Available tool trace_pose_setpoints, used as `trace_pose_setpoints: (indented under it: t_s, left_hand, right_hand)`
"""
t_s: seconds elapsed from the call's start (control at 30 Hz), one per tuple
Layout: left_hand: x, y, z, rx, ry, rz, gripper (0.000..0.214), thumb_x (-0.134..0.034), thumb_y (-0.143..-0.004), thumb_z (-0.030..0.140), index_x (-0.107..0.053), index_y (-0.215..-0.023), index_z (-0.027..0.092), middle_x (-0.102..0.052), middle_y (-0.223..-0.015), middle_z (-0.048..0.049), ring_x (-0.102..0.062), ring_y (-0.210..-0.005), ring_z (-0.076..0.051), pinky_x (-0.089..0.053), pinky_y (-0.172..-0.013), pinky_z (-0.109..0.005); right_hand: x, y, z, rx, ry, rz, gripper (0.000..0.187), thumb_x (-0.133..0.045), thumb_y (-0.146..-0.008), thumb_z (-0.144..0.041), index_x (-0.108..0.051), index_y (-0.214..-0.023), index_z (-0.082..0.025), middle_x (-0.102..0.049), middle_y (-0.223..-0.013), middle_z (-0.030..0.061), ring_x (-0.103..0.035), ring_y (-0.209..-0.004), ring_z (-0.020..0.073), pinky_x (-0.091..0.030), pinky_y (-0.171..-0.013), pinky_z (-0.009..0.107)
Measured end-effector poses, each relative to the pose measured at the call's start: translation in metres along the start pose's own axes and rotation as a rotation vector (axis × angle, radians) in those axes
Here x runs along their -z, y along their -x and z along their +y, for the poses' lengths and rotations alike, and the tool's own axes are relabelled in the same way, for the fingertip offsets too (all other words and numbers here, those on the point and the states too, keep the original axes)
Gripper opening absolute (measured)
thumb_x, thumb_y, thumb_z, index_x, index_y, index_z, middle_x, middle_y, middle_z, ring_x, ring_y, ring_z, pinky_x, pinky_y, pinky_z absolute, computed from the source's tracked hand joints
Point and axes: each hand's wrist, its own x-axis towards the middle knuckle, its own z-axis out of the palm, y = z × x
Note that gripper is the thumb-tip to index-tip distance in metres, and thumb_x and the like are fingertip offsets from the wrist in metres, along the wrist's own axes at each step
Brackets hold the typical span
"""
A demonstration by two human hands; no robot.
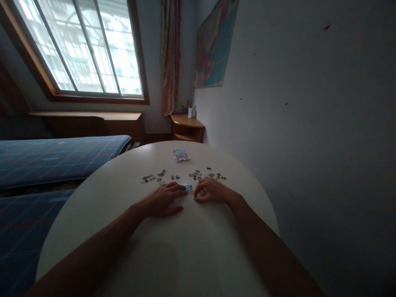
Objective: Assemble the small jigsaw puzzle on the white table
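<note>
My left hand (pixel 165 200) lies flat on the round white table (pixel 154 255), fingers stretched toward a small joined patch of puzzle pieces (pixel 189 189) and touching its left edge. My right hand (pixel 210 191) rests just right of that patch with its fingers curled, fingertips pressed at the patch's edge. Several loose puzzle pieces (pixel 154 177) lie scattered in a row just beyond both hands, with more of these pieces (pixel 213 175) on the right. A small printed picture card or bag (pixel 181 155) lies farther back on the table.
A bed with a blue plaid cover (pixel 55 159) stands left of the table. A wooden corner shelf (pixel 187 128) with small items sits by the wall under a map (pixel 215 43). A window (pixel 83 45) and a curtain (pixel 171 53) are behind. A plain wall runs along the right.
</note>
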Motion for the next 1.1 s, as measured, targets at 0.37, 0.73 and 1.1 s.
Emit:
trace_pose_setpoints:
  t_s: [0.37, 0.73, 1.1]
  left_hand:
    - [-0.002, 0.001, -0.001, 0.007, -0.002, 0.005, 0.053, -0.056, -0.091, 0.046, -0.046, -0.141, 0.031, -0.049, -0.145, -0.0081, -0.047, -0.130, -0.030, -0.042, -0.106, -0.050]
    - [0.004, 0.006, -0.014, 0.033, 0.023, 0.124, 0.036, -0.052, -0.095, 0.038, -0.057, -0.128, 0.026, -0.058, -0.133, -0.0089, -0.054, -0.122, -0.025, -0.045, -0.105, -0.044]
    - [0.004, 0.016, -0.044, 0.152, -0.035, 0.142, 0.036, -0.044, -0.098, 0.040, -0.060, -0.127, 0.026, -0.059, -0.135, -0.0065, -0.052, -0.126, -0.023, -0.041, -0.110, -0.043]
  right_hand:
    - [0.013, 0.015, 0.038, -0.248, -0.022, 0.215, 0.016, -0.067, -0.077, -0.016, -0.076, -0.091, -0.019, -0.069, -0.092, 0.0058, -0.063, -0.081, 0.0161, -0.047, -0.076, 0.028]
    - [0.007, 0.018, 0.063, -0.348, 0.132, 0.385, 0.022, -0.064, -0.084, -0.022, -0.073, -0.103, -0.019, -0.069, -0.110, 0.0103, -0.061, -0.104, 0.0239, -0.045, -0.096, 0.040]
    - [-0.012, 0.002, 0.038, -0.227, 0.173, 0.268, 0.044, -0.057, -0.091, -0.032, -0.059, -0.133, -0.017, -0.060, -0.137, 0.0116, -0.050, -0.130, 0.0262, -0.034, -0.112, 0.044]
